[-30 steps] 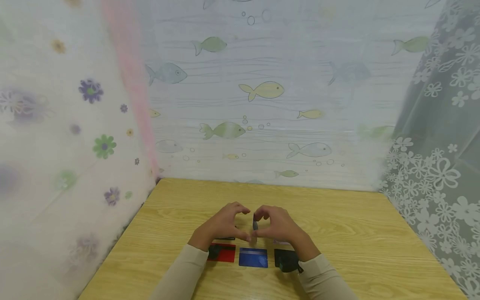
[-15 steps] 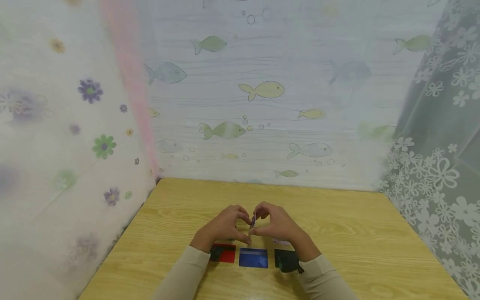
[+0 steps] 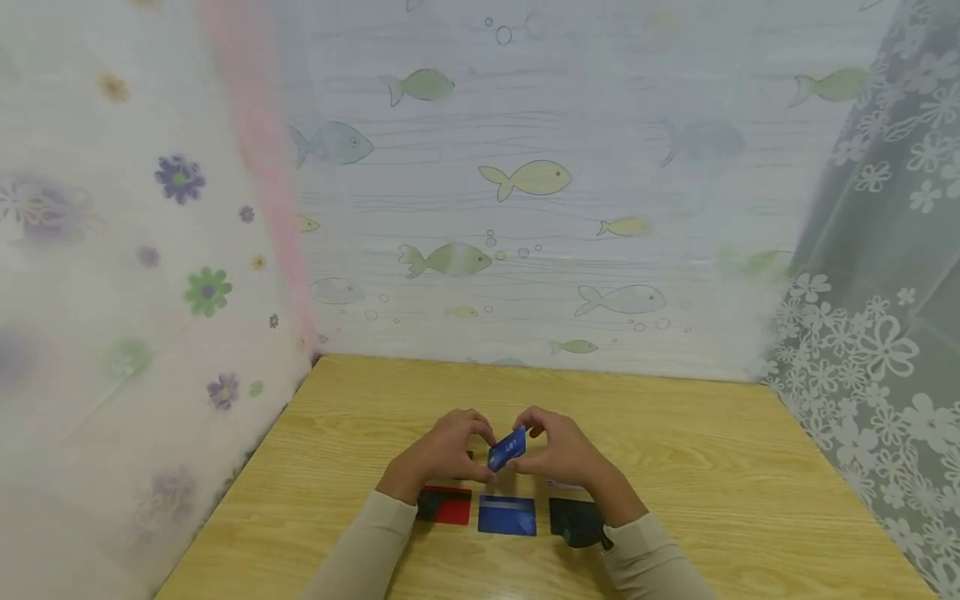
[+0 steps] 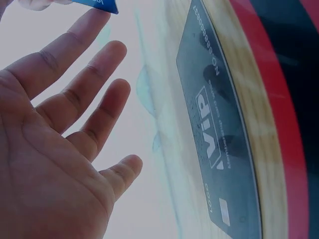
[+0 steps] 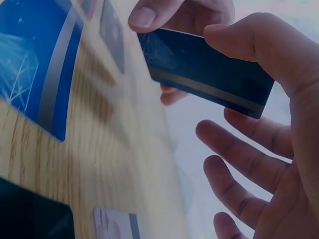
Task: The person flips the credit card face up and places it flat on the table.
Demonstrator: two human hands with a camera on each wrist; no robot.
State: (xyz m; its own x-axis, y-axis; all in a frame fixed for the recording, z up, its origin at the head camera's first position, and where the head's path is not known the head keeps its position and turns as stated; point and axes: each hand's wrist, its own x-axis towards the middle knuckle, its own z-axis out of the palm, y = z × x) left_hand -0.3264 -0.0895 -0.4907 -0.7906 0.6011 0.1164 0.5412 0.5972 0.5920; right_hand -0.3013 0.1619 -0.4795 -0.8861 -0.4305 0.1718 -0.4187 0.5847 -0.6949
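Observation:
Between the two hands, raised above the table, a blue plastic card (image 3: 507, 450) is tilted with its printed face toward the head view. My left hand (image 3: 442, 450) pinches its left end; in the right wrist view that thumb lies on one corner and a fingertip shows beneath. My right hand (image 3: 561, 450) pinches the other end between thumb and index finger, its remaining fingers spread free. The right wrist view shows the card's striped back (image 5: 199, 64). In the left wrist view only a corner of the card (image 4: 102, 5) appears, at the index fingertip.
On the wooden table (image 3: 675, 433), a red card (image 3: 457, 508), another blue card (image 3: 507, 517) and a black card (image 3: 561, 517) lie in a near row. Behind them are a dark VIP card (image 4: 214, 124) and a pale card (image 5: 117, 224). Fish-patterned curtain (image 3: 525, 250) hangs behind.
The held card has turned from nearly edge-on to showing its blue face. My left hand, apart from it one second ago, now grips it too. The cards on the table have not moved.

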